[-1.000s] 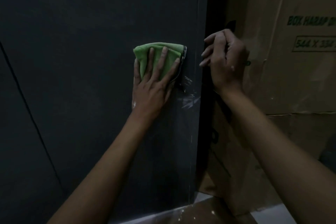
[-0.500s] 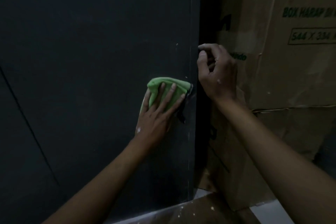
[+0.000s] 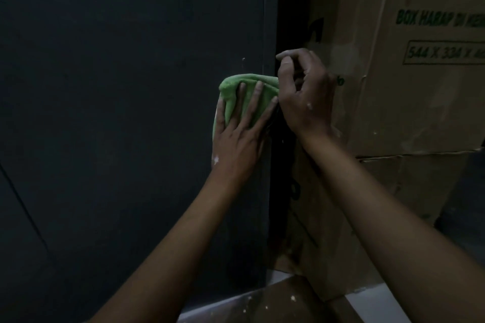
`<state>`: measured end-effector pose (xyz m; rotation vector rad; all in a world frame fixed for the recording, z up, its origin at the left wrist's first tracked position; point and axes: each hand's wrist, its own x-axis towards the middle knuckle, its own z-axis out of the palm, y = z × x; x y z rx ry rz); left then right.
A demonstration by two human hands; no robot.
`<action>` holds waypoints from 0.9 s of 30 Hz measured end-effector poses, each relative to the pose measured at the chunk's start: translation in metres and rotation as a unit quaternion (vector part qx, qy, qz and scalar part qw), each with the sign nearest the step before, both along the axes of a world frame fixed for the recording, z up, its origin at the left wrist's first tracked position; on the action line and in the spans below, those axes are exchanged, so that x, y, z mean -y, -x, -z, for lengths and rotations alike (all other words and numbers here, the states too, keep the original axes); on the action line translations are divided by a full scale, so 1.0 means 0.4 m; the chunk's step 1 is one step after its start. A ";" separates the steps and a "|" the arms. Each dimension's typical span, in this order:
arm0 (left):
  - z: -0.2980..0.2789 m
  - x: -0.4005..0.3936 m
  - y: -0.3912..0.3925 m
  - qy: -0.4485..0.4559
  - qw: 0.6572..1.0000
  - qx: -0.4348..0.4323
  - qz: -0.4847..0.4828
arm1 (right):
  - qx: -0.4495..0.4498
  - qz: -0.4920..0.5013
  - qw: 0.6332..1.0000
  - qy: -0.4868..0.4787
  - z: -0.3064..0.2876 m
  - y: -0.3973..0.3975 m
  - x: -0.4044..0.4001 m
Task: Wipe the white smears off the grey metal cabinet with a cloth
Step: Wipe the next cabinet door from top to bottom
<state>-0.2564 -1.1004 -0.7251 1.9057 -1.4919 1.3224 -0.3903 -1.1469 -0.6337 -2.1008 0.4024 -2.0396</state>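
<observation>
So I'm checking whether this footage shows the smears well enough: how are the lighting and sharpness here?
Head view: dim overall; the grey cabinet reads near-black, so only a few pale specks by its right edge show. The green cloth under the left hand stands out. The right hand looks slightly soft, and the cardboard box print is blurry. Wide-angle bending shows at the frame edges.

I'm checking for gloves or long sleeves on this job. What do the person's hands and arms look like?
Both forearms are bare: no sleeves, gloves, watch or rings in view. The left hand has a white splotch near the wrist; the right hand has small white specks on its back.
</observation>
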 end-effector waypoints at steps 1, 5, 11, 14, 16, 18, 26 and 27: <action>0.018 -0.006 -0.004 -0.004 1.000 0.008 0.007 | -0.002 -0.002 1.000 0.002 0.003 0.000 0.003; 0.177 -0.061 -0.036 -0.100 0.991 0.069 0.048 | -0.029 -0.004 1.000 -0.006 0.029 0.002 0.021; 0.472 -0.173 -0.078 -0.345 0.926 0.149 0.016 | -0.062 -0.027 0.998 -0.021 0.064 -0.020 0.009; 0.523 -0.193 -0.085 -0.449 0.881 0.145 -0.020 | -0.103 -0.025 0.994 0.011 0.077 -0.026 -0.017; 0.523 -0.198 -0.093 -0.448 0.880 0.157 -0.026 | -0.116 -0.024 0.993 0.017 0.077 -0.024 -0.029; 0.506 -0.205 -0.101 -0.411 0.897 0.162 -0.017 | -0.118 -0.027 0.992 0.023 0.067 -0.021 -0.036; 0.400 -0.267 -0.133 -0.296 0.932 0.204 -0.037 | -0.067 -0.020 0.998 0.004 0.033 -0.020 -0.021; 0.410 -0.268 -0.130 -0.289 0.933 0.210 -0.038 | -0.067 -0.021 0.998 0.007 0.033 -0.025 -0.024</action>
